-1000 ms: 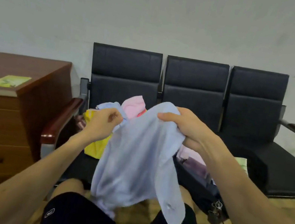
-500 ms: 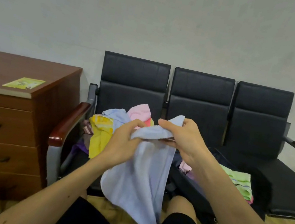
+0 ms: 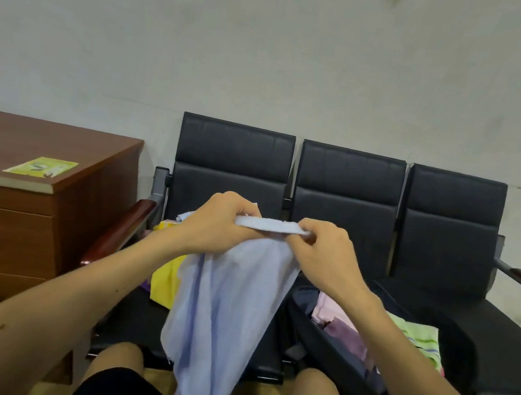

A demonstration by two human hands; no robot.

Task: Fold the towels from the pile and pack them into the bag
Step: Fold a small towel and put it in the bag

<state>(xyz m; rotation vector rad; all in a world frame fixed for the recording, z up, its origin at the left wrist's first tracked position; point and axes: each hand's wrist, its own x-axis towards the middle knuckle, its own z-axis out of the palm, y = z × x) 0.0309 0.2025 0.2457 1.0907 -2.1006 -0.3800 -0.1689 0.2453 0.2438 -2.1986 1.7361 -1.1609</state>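
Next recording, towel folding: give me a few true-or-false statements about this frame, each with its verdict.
1. The left hand and the right hand both grip the light blue towel by its top edge. True.
2. The light blue towel lies flat on a seat. False: it hangs free from both hands.
3. The dark bag is open, with pink cloth inside. True.
4. The leaflet on the wooden cabinet is red. False: it is yellow-green.

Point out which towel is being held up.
The light blue towel, pinched by left hand and right hand; the yellow towel lies on the seat.
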